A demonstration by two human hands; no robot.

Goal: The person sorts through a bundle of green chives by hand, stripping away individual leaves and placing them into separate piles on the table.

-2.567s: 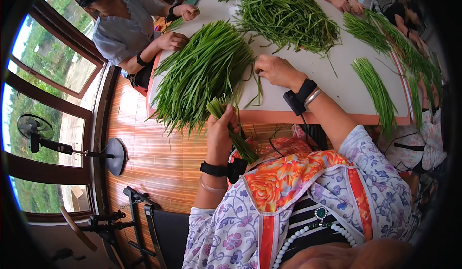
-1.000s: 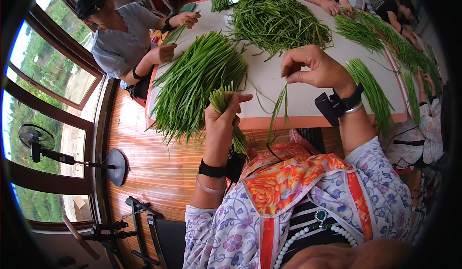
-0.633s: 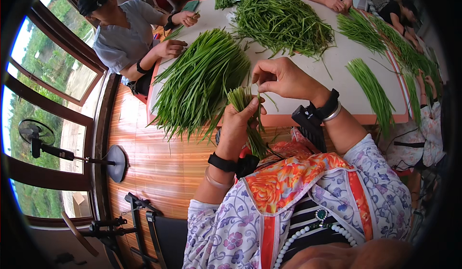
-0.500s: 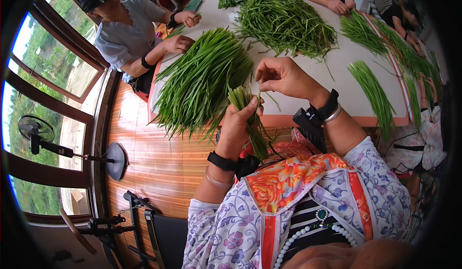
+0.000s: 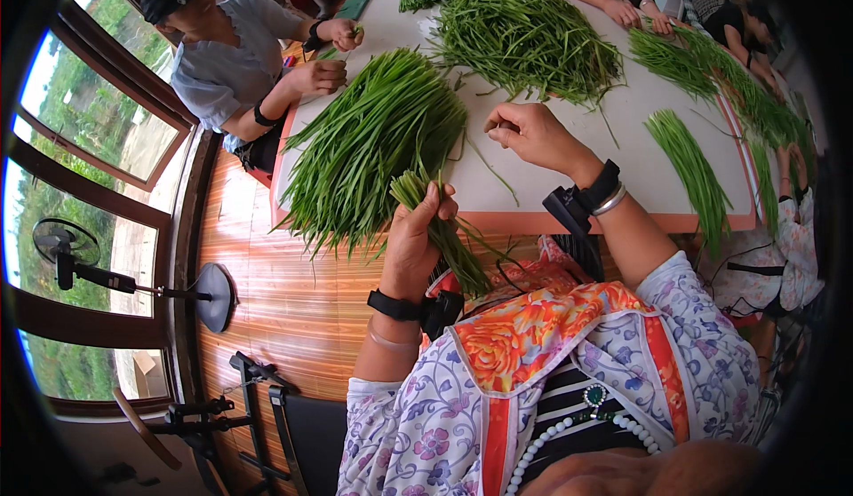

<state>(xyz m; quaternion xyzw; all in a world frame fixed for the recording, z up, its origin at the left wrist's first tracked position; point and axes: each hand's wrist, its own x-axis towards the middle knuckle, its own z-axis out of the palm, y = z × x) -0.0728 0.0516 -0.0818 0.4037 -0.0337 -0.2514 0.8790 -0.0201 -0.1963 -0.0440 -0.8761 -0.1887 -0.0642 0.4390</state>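
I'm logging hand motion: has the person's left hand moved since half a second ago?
Yes: judged against the near edge of the table, the left hand, holding a bundle of green stalks, has shifted to the left.

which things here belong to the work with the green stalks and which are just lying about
In the work: stalk bundle in the left hand; neat pile beside it; loose heap; right-side bundle; table.

Apparently just about: standing fan; black padded panel; cardboard box.
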